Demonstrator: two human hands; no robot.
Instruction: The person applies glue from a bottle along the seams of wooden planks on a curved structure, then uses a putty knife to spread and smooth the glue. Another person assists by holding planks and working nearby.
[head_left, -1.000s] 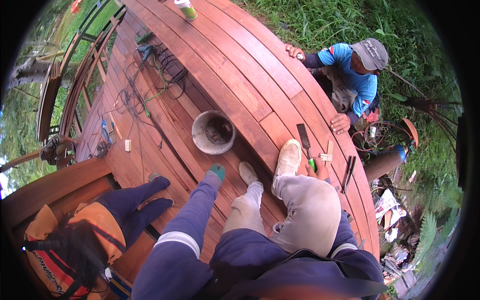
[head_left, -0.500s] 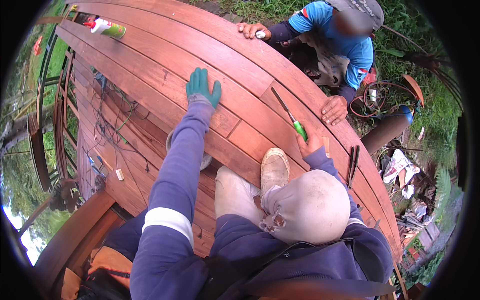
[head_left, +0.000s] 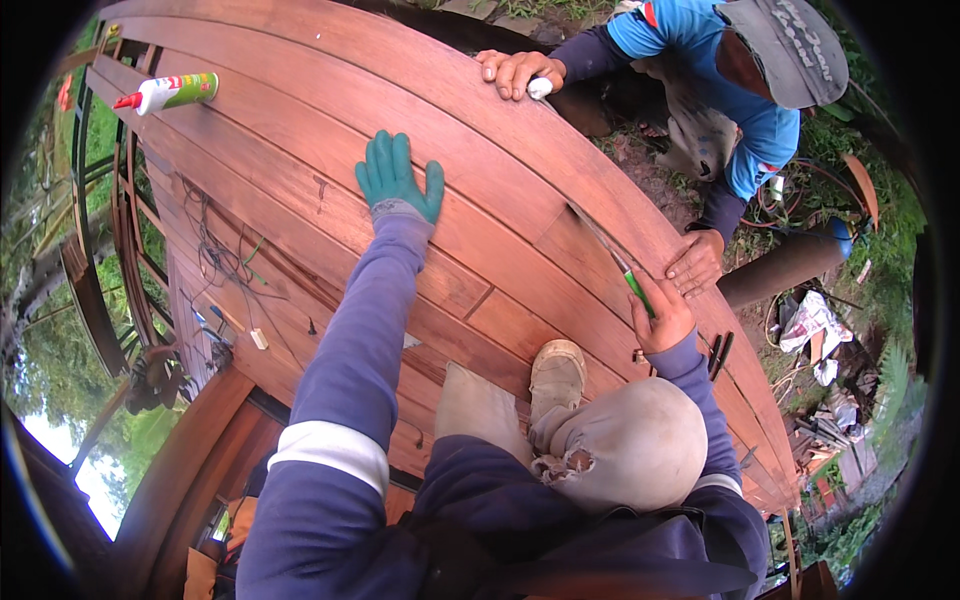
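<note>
My left hand (head_left: 398,178), in a green glove, lies flat with fingers spread on the reddish-brown deck boards (head_left: 300,120), arm stretched forward. My right hand (head_left: 658,318), bare, grips a green-handled tool (head_left: 636,285). Its thin dark blade (head_left: 598,238) runs along a gap between boards near the deck's right edge. My bent knee (head_left: 625,445) and beige shoe (head_left: 557,372) rest on the boards below it.
A co-worker in a blue shirt and grey cap (head_left: 785,50) crouches off the deck's edge, one hand (head_left: 695,262) beside my tool, the other (head_left: 515,72) holding a white object. A white-and-green bottle (head_left: 170,92) lies far left. Cables (head_left: 222,262) trail across the boards.
My left hand has reached farther forward and spread flat on the boards. My right hand with the tool stays at the board gap. The round bucket seen earlier is out of view.
</note>
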